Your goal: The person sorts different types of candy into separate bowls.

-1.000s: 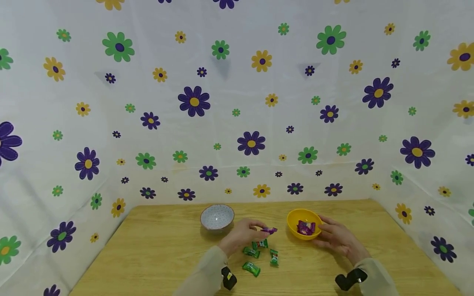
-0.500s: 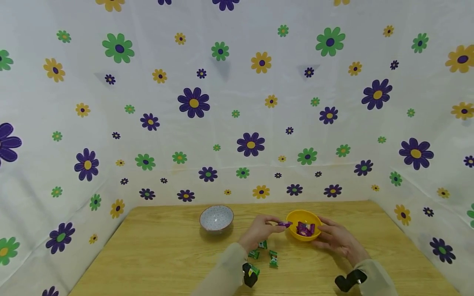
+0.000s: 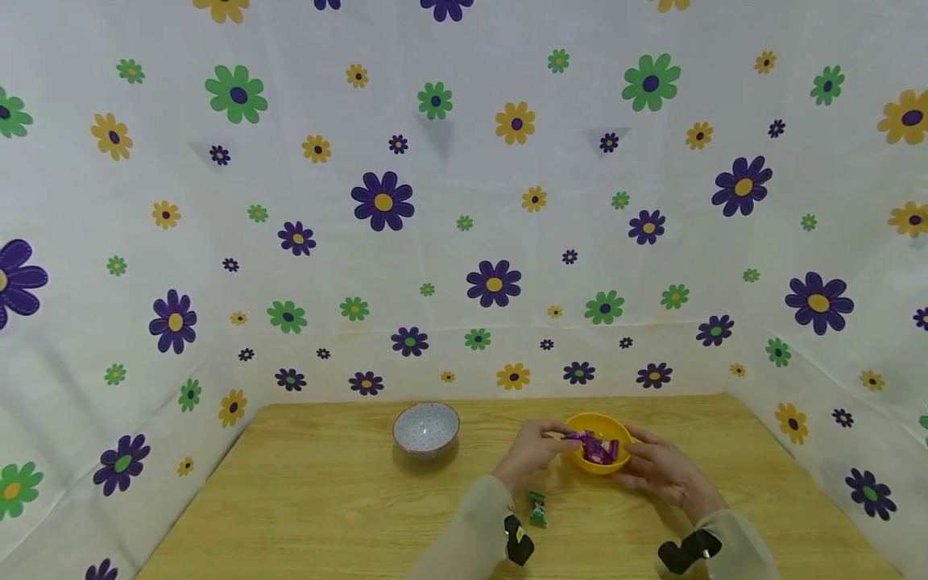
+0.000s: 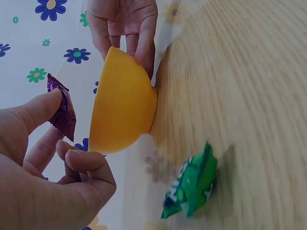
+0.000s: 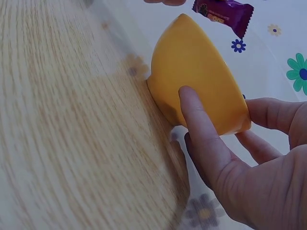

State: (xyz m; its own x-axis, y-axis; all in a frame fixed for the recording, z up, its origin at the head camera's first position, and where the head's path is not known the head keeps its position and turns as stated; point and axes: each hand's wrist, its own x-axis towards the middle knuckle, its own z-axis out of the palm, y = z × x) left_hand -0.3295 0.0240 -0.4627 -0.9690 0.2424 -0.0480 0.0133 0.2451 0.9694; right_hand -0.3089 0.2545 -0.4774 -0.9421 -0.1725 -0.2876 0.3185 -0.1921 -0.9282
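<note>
My left hand (image 3: 535, 453) pinches a purple-wrapped candy (image 4: 65, 112) at the left rim of a yellow bowl (image 3: 596, 465). Inside the bowl lie several more purple-wrapped candies (image 3: 598, 451). My right hand (image 3: 663, 471) holds the bowl's right side, thumb and fingers spread around its outer wall; in the right wrist view they touch the bowl (image 5: 199, 72) as it stands upright on the table. A green-wrapped candy (image 3: 537, 509) lies on the wood beside my left wrist. Other green candies are hidden under the left arm.
A patterned grey-white bowl (image 3: 425, 428) stands on the wooden table (image 3: 326, 483) to the left of my left hand. Flower-printed white sheeting (image 3: 435, 258) closes off the back and both sides. Black wrist cameras (image 3: 518, 541) sit on both sleeves.
My left hand has moved right, carrying the purple candy from above the green candies to the yellow bowl's rim. My right hand has stayed at the bowl.
</note>
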